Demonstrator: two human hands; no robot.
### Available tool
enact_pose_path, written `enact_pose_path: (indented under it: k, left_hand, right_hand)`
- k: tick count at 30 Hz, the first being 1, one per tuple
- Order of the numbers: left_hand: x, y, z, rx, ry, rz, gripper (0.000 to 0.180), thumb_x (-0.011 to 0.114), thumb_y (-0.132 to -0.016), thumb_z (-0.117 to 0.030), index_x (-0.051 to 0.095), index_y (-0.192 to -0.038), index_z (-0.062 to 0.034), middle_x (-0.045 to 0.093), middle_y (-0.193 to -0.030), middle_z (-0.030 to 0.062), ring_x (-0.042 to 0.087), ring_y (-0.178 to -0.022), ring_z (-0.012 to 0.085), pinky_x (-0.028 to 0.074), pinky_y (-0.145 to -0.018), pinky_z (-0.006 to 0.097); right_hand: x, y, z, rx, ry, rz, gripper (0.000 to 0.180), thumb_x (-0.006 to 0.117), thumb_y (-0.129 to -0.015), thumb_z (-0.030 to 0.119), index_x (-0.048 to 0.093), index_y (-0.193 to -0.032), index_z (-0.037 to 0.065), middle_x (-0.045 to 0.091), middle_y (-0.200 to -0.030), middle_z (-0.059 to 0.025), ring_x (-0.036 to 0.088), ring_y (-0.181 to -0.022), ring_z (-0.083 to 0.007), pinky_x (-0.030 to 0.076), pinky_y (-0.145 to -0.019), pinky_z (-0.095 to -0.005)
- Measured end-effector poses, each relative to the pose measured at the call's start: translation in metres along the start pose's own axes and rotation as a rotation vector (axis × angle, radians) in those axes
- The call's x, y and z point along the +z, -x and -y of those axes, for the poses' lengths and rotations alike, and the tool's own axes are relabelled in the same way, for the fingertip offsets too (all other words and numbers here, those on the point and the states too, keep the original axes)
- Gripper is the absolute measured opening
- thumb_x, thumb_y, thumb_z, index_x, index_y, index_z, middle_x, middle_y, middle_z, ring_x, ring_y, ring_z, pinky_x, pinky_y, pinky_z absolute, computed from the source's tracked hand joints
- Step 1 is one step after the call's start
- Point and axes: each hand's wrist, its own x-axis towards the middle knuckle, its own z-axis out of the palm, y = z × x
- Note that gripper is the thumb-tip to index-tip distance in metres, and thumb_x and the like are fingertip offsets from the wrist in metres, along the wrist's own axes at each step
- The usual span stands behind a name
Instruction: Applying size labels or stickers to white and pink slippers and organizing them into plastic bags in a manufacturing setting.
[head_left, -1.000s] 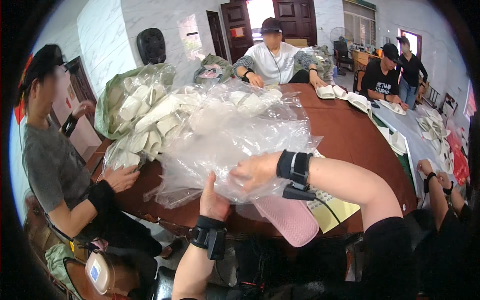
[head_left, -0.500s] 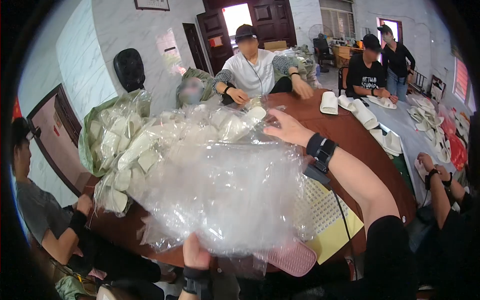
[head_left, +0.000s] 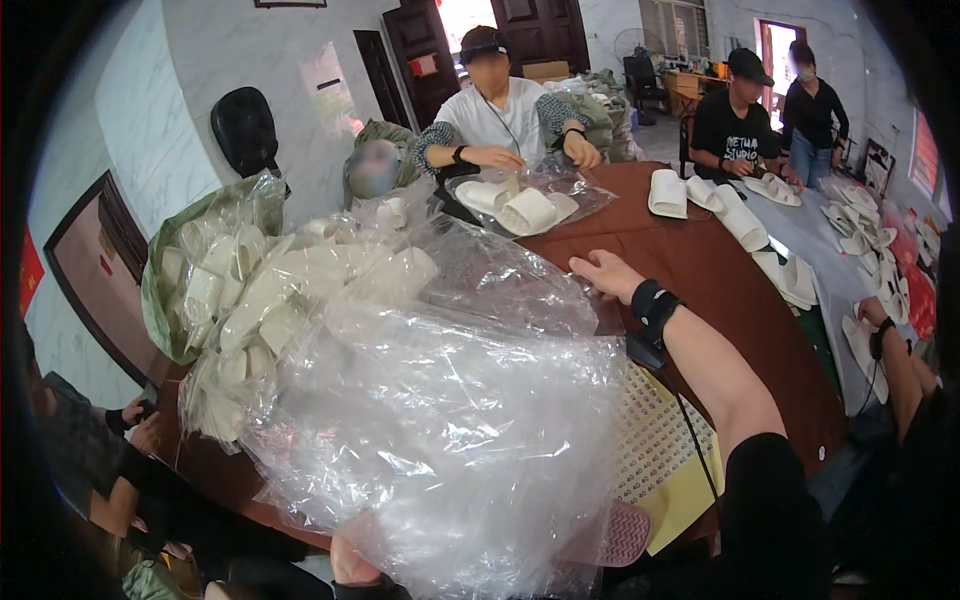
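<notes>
Clear plastic bags (head_left: 450,430) spread across the near side of the brown table (head_left: 725,275). Left hand (head_left: 357,556), mostly hidden beneath: grip unclear. Right hand (head_left: 610,275), beyond: fingers loosely extended. Slick film, poorly supported, could slide nearward, dragging the pink slipper (head_left: 628,535).

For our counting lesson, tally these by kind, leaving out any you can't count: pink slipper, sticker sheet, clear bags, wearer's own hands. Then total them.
Pink slipper: 1
Sticker sheet: 1
Wearer's hands: 2 (left hand, partly hidden; right hand)
Clear bags: overlapping, left out
Total: 4
</notes>
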Motion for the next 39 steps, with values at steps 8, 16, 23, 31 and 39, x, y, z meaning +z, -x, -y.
enact_pose_path:
  k: [8, 16, 23, 31, 39]
  left_hand:
    - [-0.019, -0.005, 0.001, 0.073, -0.505, 0.023, 0.031, 0.048, -0.092, -0.008, 0.049, -0.117, 0.0105, 0.058, -0.113, 0.0185, 0.059, -0.102, 0.0292, 0.050, -0.087, 0.041]
    - [0.040, 0.004, -0.011, -0.069, 0.268, -0.115, 0.044, 0.040, -0.099, -0.031, 0.045, -0.131, -0.0007, 0.054, -0.124, 0.0182, 0.053, -0.114, 0.0337, 0.044, -0.097, 0.050]
    - [0.049, -0.003, -0.011, -0.094, 0.281, -0.042, 0.050, 0.041, -0.098, -0.037, 0.042, -0.134, -0.0012, 0.052, -0.129, 0.0179, 0.051, -0.118, 0.0352, 0.043, -0.098, 0.052]
    - [0.043, -0.010, -0.013, -0.013, -0.293, -0.051, 0.041, 0.046, -0.096, -0.026, 0.052, -0.121, 0.0051, 0.060, -0.116, 0.0183, 0.059, -0.106, 0.0315, 0.048, -0.092, 0.044]
    - [-0.029, -0.006, -0.017, -0.239, -0.357, -0.180, 0.042, 0.052, -0.093, -0.027, 0.051, -0.126, -0.0025, 0.056, -0.126, 0.0110, 0.051, -0.116, 0.0215, 0.045, -0.095, 0.036]
  right_hand:
    - [0.022, 0.018, 0.030, 0.035, -0.484, 0.552, 0.080, 0.054, -0.086, 0.061, 0.035, -0.138, 0.003, 0.044, -0.124, -0.0216, 0.053, -0.106, -0.0312, 0.049, -0.082, -0.0449]
    - [0.073, 0.023, 0.041, -0.243, -0.541, 0.968, 0.050, 0.057, -0.095, 0.028, 0.040, -0.137, 0.005, 0.053, -0.124, -0.0028, 0.051, -0.109, -0.0096, 0.045, -0.088, -0.0267]
    - [0.075, 0.090, 0.101, -0.395, -0.134, 0.904, 0.037, 0.049, -0.097, 0.011, 0.044, -0.132, 0.003, 0.055, -0.119, -0.0053, 0.052, -0.102, -0.0109, 0.044, -0.091, -0.0263]
    - [0.099, 0.090, 0.081, -0.777, -0.037, 0.815, 0.043, 0.056, -0.093, 0.026, 0.048, -0.126, 0.000, 0.054, -0.117, -0.0068, 0.051, -0.104, -0.0181, 0.042, -0.094, -0.0331]
    - [0.055, 0.048, 0.078, -0.341, -0.279, 0.393, 0.051, 0.057, -0.091, 0.033, 0.048, -0.130, 0.002, 0.058, -0.108, -0.0047, 0.057, -0.095, -0.0132, 0.051, -0.076, -0.0285]
